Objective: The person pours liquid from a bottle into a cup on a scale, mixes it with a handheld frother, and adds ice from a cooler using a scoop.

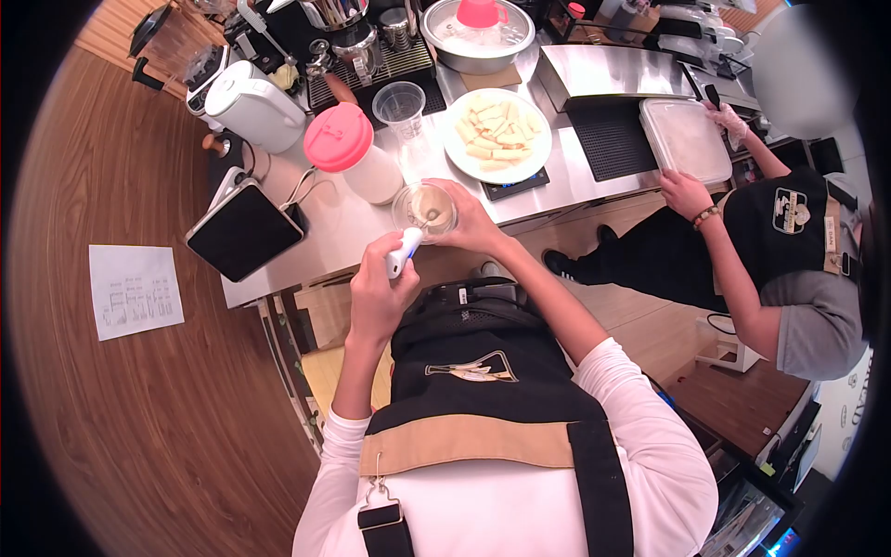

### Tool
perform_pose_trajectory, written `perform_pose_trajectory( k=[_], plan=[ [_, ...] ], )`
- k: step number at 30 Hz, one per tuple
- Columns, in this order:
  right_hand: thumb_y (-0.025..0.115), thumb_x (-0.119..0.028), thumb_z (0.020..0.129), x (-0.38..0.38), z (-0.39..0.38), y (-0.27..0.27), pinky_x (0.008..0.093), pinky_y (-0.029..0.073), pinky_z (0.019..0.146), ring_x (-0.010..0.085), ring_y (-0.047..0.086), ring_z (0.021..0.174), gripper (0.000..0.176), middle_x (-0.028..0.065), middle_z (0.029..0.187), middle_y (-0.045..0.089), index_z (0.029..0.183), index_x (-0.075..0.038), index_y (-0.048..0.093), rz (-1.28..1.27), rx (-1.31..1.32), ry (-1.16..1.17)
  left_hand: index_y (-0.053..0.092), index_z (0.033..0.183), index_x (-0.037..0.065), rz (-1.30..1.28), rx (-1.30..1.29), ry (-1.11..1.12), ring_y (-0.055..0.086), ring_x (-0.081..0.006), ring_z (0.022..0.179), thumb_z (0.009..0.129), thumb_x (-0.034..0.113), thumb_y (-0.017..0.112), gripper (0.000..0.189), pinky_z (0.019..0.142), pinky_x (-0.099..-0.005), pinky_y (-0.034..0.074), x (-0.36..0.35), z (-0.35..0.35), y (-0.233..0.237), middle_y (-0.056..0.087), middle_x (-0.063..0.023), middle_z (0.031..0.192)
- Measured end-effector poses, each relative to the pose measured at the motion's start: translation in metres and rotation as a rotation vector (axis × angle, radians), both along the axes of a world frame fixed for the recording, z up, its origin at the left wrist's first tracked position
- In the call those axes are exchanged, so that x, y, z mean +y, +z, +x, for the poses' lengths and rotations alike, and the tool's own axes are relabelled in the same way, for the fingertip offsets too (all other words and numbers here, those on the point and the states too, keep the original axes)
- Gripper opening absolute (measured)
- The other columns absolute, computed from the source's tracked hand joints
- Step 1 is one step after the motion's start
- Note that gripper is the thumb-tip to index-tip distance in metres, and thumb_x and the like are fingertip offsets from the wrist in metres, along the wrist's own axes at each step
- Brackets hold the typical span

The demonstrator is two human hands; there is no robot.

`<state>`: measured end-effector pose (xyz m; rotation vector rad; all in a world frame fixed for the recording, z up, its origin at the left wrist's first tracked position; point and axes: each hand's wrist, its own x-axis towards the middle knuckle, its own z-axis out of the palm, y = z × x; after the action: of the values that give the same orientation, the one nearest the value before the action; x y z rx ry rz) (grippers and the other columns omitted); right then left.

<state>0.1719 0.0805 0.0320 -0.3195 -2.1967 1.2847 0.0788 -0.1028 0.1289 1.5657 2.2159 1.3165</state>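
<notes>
My left hand (382, 278) is closed around a small white handheld frother (404, 252), whose whisk end reaches down into a clear cup (415, 199). The cup holds a pale beige liquid (431, 206). My right hand (464, 218) wraps round the cup's right side, at the front edge of the counter. Just behind the cup stands a whitish container with a pink lid (340, 137). An empty clear measuring cup (399, 107) is farther back. To the right, a white plate of pale rolled pieces (497, 136) rests on a dark scale (516, 186).
A black tablet (243, 230) and a white kettle (252, 105) stand at the left. Behind are an espresso machine (357, 56) and a metal bowl (478, 37). At the right, a co-worker (742, 232) holds a white lidded tray (687, 141) beside a black mat (614, 139).
</notes>
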Motion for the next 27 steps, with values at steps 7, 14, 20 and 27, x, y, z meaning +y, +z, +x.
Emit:
perform_pose_trajectory(
  k=[7, 14, 20, 27],
  plan=[
    [0.086, -0.023, 0.06, -0.001, 0.0, -0.001, 0.04, 0.041, 0.104, 0.0316, 0.05, 0.123, 0.086, 0.0151, 0.132, 0.051, 0.133, -0.005, 0.045, 0.008, 0.002, -0.013, 0.048, 0.113, 0.004, 0.006, 0.041, -0.006, 0.065, -0.0334, 0.097, 0.082, 0.0, 0.065, 0.036, 0.08, -0.039, 0.055, 0.002, 0.002, 0.003, 0.063, -0.0177, 0.114],
    [0.087, -0.026, 0.062, -0.002, 0.003, -0.001, 0.0393, 0.042, 0.102, 0.0319, 0.052, 0.121, 0.084, 0.0159, 0.131, 0.051, 0.132, -0.004, 0.045, 0.043, 0.029, -0.018, 0.051, 0.113, 0.003, 0.018, 0.062, 0.002, 0.065, -0.0328, 0.098, 0.081, 0.0, 0.065, 0.035, 0.081, -0.0385, 0.053, 0.003, 0.003, 0.004, 0.063, -0.0181, 0.114],
    [0.084, -0.021, 0.059, -0.008, 0.008, -0.002, 0.0399, 0.04, 0.104, 0.0336, 0.049, 0.121, 0.084, 0.0157, 0.129, 0.053, 0.132, -0.006, 0.046, -0.045, 0.008, -0.014, 0.051, 0.115, 0.004, -0.008, 0.032, 0.013, 0.065, -0.0351, 0.099, 0.078, 0.0, 0.067, 0.04, 0.083, -0.0408, 0.053, -0.001, 0.004, -0.001, 0.063, -0.0186, 0.112],
    [0.085, -0.026, 0.062, -0.003, 0.008, 0.007, 0.0406, 0.041, 0.102, 0.0323, 0.051, 0.119, 0.082, 0.0153, 0.127, 0.053, 0.131, -0.005, 0.046, 0.023, 0.021, -0.04, 0.051, 0.114, 0.004, 0.044, 0.043, -0.019, 0.065, -0.0346, 0.096, 0.079, -0.001, 0.066, 0.038, 0.081, -0.0402, 0.054, 0.006, 0.001, -0.005, 0.063, -0.0181, 0.112]
  ],
)
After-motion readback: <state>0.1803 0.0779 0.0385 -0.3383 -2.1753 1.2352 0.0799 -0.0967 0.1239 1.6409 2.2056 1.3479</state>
